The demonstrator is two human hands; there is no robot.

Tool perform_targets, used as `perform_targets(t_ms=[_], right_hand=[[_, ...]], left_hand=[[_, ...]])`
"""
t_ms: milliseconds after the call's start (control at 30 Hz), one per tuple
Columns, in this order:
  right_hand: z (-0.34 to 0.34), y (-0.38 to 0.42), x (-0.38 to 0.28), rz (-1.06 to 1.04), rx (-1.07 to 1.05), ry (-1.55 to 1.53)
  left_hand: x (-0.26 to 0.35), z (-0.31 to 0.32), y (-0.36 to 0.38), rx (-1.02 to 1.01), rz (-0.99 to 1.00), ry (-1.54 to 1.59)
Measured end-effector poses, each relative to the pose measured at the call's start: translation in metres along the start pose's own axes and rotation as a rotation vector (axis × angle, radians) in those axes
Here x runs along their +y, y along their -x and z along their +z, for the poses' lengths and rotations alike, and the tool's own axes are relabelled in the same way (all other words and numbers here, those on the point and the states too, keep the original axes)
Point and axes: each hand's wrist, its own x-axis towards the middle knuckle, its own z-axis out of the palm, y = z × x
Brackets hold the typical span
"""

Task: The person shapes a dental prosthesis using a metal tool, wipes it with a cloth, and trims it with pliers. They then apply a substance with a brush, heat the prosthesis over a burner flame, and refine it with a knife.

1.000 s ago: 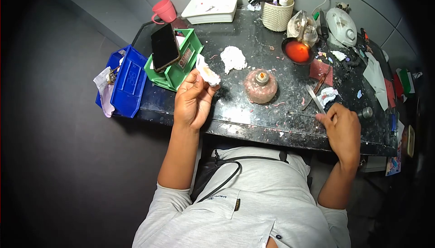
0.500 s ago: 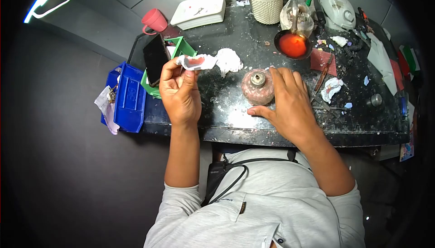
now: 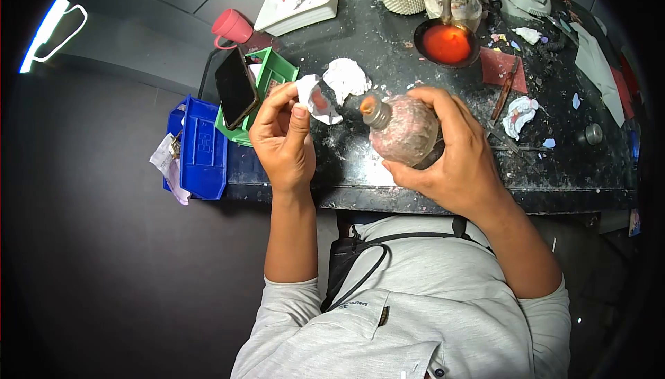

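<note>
My left hand (image 3: 284, 137) pinches a white plaster dental cast (image 3: 328, 114) with a pink patch on it, between thumb and fingers. In my right hand (image 3: 457, 157) is a round glass spirit lamp (image 3: 409, 133), blotched with pink and gripped around its right side. The lamp leans left, its metal neck pointing toward the cast, and an orange spot shows at the wick end. Just behind the cast a white plaster piece (image 3: 346, 80) lies on the black table (image 3: 332, 178).
A dark pan of red liquid (image 3: 445, 44) stands behind the lamp. To the right lie a pink wax sheet (image 3: 499, 66), a brown-handled knife (image 3: 507, 92) and another white cast (image 3: 519, 116). A phone (image 3: 235, 88) leans on a green bin (image 3: 280, 67); a blue bin (image 3: 204, 150) hangs at the left edge.
My right hand has closed around the spirit lamp, lifted it and tipped it left. My left hand has turned the cast so that it slants down toward the lamp. The camera view has shifted slightly.
</note>
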Motion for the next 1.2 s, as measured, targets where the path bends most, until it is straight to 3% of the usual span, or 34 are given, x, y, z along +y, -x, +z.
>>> perform_targets(t_ms=[200, 1033, 1200], right_hand=[[0.001, 0.000, -0.002, -0.026, -0.044, -0.056], [-0.001, -0.002, -0.003, -0.073, -0.035, -0.050], [-0.003, 0.000, -0.004, 0.137, -0.080, -0.079]], left_hand=[[0.005, 0.009, -0.002, -0.136, 0.049, 0.007], [0.009, 0.016, 0.000, -0.119, 0.025, -0.037], [0.006, 0.008, 0.007, 0.004, -0.093, 0.095]])
